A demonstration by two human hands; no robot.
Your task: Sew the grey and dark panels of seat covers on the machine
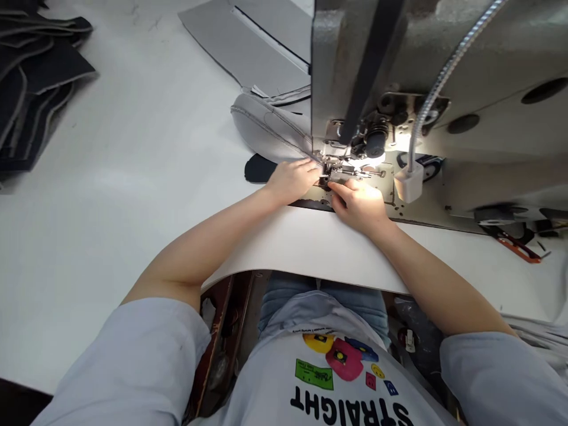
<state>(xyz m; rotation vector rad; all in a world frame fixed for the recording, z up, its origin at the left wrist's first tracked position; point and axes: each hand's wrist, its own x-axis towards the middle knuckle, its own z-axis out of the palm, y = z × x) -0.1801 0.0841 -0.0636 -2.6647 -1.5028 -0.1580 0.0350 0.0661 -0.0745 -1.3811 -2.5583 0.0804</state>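
A sewing machine (381,53) stands at the right, with its lamp lighting the metal needle and presser foot area (331,168). Just left of the foot, my left hand (293,180) has its fingers together on the edge of a stitched grey fabric piece (270,127). A dark rounded fabric end (260,170) shows beneath that piece. My right hand (361,204) rests on the machine bed, right of the foot; its index finger reaches to the foot and its thumb is apart. Exactly what lies under the fingertips is hidden.
Dark fabric pieces (35,89) are piled at the far left of the white table (133,148). Flat grey panels (261,41) lie behind the machine head. A flexible lamp arm (437,89) hangs at the right. Orange-handled snips (519,248) lie on the right.
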